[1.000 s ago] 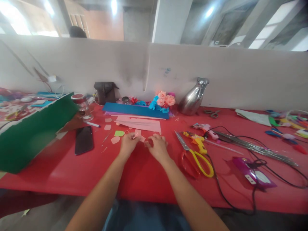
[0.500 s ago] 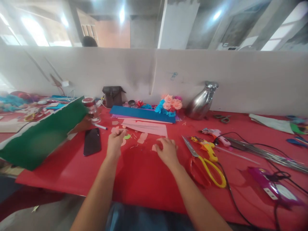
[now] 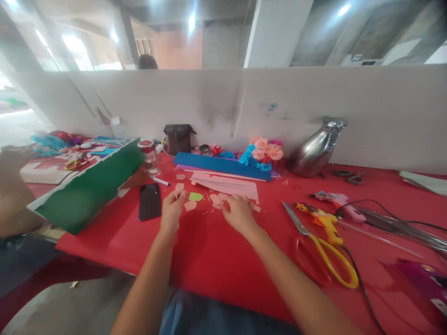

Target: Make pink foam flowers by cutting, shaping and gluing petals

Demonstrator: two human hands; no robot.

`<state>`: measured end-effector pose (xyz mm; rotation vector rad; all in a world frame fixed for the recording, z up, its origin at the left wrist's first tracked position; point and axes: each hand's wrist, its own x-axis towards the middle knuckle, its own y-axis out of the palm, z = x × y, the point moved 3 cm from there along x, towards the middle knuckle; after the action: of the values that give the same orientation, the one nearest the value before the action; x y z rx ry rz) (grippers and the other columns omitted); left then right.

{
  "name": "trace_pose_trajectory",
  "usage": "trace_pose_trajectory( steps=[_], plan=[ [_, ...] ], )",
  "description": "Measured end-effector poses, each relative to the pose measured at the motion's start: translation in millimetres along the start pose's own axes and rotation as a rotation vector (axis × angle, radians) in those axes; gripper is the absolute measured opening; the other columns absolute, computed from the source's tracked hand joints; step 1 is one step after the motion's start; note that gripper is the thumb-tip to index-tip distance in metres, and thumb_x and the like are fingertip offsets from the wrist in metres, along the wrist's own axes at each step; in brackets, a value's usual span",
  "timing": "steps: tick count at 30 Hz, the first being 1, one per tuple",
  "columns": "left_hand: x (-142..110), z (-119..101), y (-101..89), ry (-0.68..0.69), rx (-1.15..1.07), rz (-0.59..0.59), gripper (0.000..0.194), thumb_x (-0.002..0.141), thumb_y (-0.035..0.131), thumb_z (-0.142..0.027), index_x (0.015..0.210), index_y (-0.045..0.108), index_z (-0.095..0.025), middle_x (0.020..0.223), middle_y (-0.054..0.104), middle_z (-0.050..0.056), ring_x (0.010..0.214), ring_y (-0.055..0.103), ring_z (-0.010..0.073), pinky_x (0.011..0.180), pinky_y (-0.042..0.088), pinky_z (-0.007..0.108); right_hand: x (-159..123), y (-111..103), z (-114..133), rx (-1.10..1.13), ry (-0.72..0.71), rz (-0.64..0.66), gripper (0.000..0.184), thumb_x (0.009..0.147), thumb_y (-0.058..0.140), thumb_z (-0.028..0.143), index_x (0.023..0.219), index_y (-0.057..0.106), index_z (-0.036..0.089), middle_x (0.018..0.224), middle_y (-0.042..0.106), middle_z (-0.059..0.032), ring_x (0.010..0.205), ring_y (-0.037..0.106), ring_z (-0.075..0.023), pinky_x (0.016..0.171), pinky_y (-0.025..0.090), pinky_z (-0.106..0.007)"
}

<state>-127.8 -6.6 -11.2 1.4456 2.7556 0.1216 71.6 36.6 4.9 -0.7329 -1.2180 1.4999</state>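
Observation:
My left hand is raised a little over the red table. Its thumb and fingers are pinched together; whatever they hold is too small to make out. Just beyond it lie small pink paper pieces and a lime green paper piece with one rounded end. My right hand is palm down, fingers loosely curled and apart, its fingertips at a pink paper piece. Another pink scrap shows by its far side. A pink paper sheet lies behind both hands.
At left are a phone, a pen, a glass jar and a green board. Paper flowers and a steel jug stand behind. Scissors and a yellow glue gun lie right. Another person's arm shows far left.
My left hand has gone left, away from my right hand, with a pink paper piece no longer plainly in its fingers. My right hand has moved left to the paper pieces. The view has swung left.

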Motion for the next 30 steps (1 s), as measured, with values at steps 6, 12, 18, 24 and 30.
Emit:
trace_pose_trajectory(
  steps=[6, 12, 18, 24, 30],
  plan=[
    [8, 13, -8.8, 0.054, 0.430, -0.033, 0.022, 0.063, 0.062, -0.022, 0.084, 0.066, -0.017, 0.075, 0.060, 0.003, 0.072, 0.055, 0.0170, 0.065, 0.037, 0.025, 17, 17, 21, -0.015, -0.018, -0.016, 0.024, 0.082, 0.048, 0.030, 0.098, 0.063, 0.021, 0.106, 0.062, -0.0099, 0.101, 0.046, -0.0303, 0.075, 0.030, -0.039],
    [4, 15, -2.9, 0.131, 0.733, 0.038, 0.021, 0.065, 0.067, -0.036, 0.057, 0.059, -0.018, 0.072, 0.056, 0.006, 0.066, 0.053, 0.0173, 0.059, 0.031, 0.025, 25, 20, 9, -0.099, 0.043, -0.050, 0.021, 0.080, 0.052, 0.026, 0.097, 0.063, 0.018, 0.101, 0.063, -0.0126, 0.101, 0.046, -0.0322, 0.078, 0.030, -0.043],
    [-13, 9, 20.5, -0.001, 0.281, 0.212, 0.029, 0.063, 0.069, -0.041, 0.059, 0.054, -0.016, 0.058, 0.052, -0.002, 0.060, 0.051, 0.0130, 0.059, 0.035, 0.023, 11, 1, 1, 0.290, 0.022, -0.156, 0.020, 0.084, 0.048, 0.026, 0.094, 0.064, 0.019, 0.099, 0.066, -0.0100, 0.098, 0.053, -0.0259, 0.084, 0.036, -0.040],
    [-43, 3, 58.7, -0.155, -0.140, 0.304, 0.031, 0.054, 0.076, -0.025, 0.080, 0.062, -0.016, 0.070, 0.060, -0.001, 0.064, 0.056, 0.0111, 0.066, 0.042, 0.024, -18, -4, 2, 1.152, 0.070, 0.070, 0.028, 0.077, 0.058, 0.044, 0.090, 0.064, 0.020, 0.092, 0.069, -0.0054, 0.090, 0.061, -0.0194, 0.080, 0.044, -0.032],
    [-63, 7, 77.2, -0.222, -0.163, 0.429, 0.034, 0.059, 0.074, -0.029, 0.090, 0.067, -0.015, 0.078, 0.066, 0.003, 0.065, 0.055, 0.0110, 0.062, 0.040, 0.022, -28, -7, -14, 1.194, 0.128, 0.000, 0.018, 0.068, 0.066, 0.034, 0.075, 0.064, 0.018, 0.078, 0.068, -0.0035, 0.075, 0.061, -0.0172, 0.072, 0.044, -0.030]
  ],
)
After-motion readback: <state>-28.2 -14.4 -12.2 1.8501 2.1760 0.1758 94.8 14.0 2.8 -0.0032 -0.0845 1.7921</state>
